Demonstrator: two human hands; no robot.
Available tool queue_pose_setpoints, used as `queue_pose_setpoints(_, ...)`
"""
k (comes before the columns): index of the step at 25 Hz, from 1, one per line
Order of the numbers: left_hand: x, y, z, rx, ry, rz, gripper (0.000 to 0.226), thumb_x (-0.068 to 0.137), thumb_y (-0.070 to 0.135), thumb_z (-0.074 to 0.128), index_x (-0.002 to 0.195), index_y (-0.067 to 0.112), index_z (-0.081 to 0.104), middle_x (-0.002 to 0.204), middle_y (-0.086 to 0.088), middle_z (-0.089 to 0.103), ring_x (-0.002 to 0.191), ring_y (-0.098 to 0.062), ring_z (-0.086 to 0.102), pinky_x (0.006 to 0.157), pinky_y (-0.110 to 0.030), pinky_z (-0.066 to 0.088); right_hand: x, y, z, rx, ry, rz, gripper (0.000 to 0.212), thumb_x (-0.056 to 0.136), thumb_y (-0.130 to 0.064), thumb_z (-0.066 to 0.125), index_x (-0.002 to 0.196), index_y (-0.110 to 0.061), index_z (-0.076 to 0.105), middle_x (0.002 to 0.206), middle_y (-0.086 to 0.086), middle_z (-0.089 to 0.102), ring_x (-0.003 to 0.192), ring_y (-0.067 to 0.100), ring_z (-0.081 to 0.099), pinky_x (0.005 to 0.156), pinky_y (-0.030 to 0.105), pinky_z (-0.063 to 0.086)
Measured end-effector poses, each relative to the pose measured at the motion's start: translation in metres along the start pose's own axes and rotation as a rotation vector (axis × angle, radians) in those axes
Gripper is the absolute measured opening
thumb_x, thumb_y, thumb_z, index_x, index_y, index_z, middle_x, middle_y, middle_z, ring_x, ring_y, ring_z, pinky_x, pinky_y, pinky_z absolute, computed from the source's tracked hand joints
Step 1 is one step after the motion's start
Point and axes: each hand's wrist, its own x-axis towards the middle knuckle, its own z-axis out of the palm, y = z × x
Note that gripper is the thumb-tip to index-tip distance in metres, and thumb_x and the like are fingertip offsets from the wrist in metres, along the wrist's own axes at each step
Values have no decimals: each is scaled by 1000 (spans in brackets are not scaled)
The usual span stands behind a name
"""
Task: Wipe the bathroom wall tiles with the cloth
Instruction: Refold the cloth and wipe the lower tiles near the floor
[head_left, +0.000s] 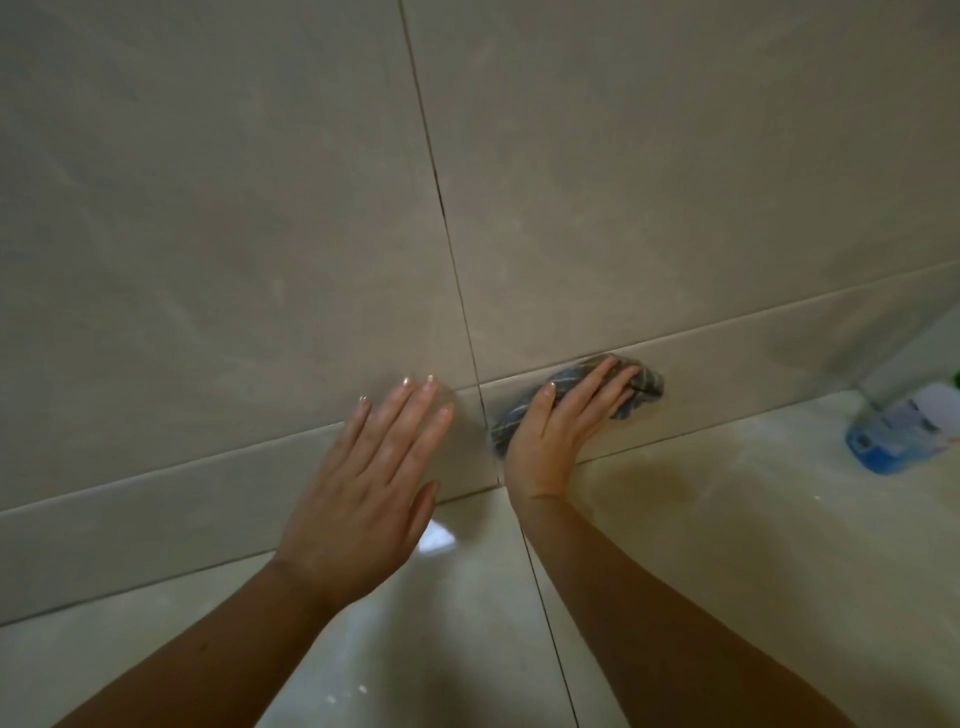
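Note:
Large beige wall tiles fill the upper view, with a low skirting strip where the wall meets the floor. A dark grey-blue patterned cloth lies bunched against that strip. My right hand presses the cloth to the strip with straight fingers laid over it. My left hand lies flat on the wall just left of the vertical grout line, fingers spread, holding nothing.
The glossy cream floor runs below the skirting. A blue and white plastic bottle lies on the floor at the far right by the corner. A dark grout joint crosses the floor between my forearms.

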Motion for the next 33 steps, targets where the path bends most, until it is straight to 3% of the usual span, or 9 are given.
queue_pose_setpoints(4,9,4,-8,-6,25,-57,69,97,33,48,155,8,22,163,-15,18,152,-28,13,122,-49,17,0,0,-15,45,-103,-74,60,100,-31,25,154,-14,5,162,4,-12,149,25,-11,121,40,5)
queue_pose_setpoints(8,9,5,-7,-14,3,-101,69,97,32,50,155,7,22,163,-16,17,153,-28,12,123,-49,16,-2,24,-23,-56,-152,-194,58,101,-13,33,154,-9,9,161,9,-12,150,29,-7,121,49,14)
queue_pose_setpoints(13,8,14,0,-42,-9,-54,68,97,33,50,154,7,24,163,-16,20,152,-28,14,121,-51,21,8,23,-21,13,-73,212,65,102,-9,35,154,-13,-4,162,6,-16,149,30,-2,119,49,21)
queue_pose_setpoints(17,23,17,1,-44,12,-60,70,96,31,52,154,7,22,163,-17,18,152,-29,13,122,-51,19,5,-3,-16,-33,-54,-94,60,102,-16,36,154,-8,7,161,14,-8,149,31,-4,122,39,8)
queue_pose_setpoints(20,26,22,3,-52,22,-76,70,97,31,52,154,7,21,163,-17,18,153,-30,12,123,-50,16,34,0,-23,-80,19,-129,59,100,-22,30,152,-2,11,160,21,1,148,35,-1,121,34,-2)
queue_pose_setpoints(22,24,25,3,-65,29,-52,69,96,30,52,154,6,22,163,-17,18,152,-30,13,123,-50,16,57,19,-30,-78,65,-55,58,102,-24,25,153,-2,8,160,21,-1,148,34,-1,121,33,-3)
queue_pose_setpoints(24,21,28,2,-62,30,-17,70,95,29,54,154,6,24,162,-16,19,152,-30,14,122,-51,18,67,43,-36,27,64,201,56,104,-25,23,153,-6,2,161,17,-7,149,32,-1,120,35,0)
queue_pose_setpoints(27,23,32,2,-64,29,-2,70,95,30,55,154,6,25,162,-17,21,152,-30,17,121,-52,21,63,46,-44,75,-56,410,59,105,-29,20,152,-5,-6,161,13,-14,149,28,-6,118,32,-4)
queue_pose_setpoints(33,49,49,7,-93,42,16,69,97,30,51,155,7,22,162,-17,19,152,-30,14,123,-49,16,93,-4,-46,124,182,134,56,101,-21,23,153,-7,8,162,14,-4,149,31,-1,120,39,2)
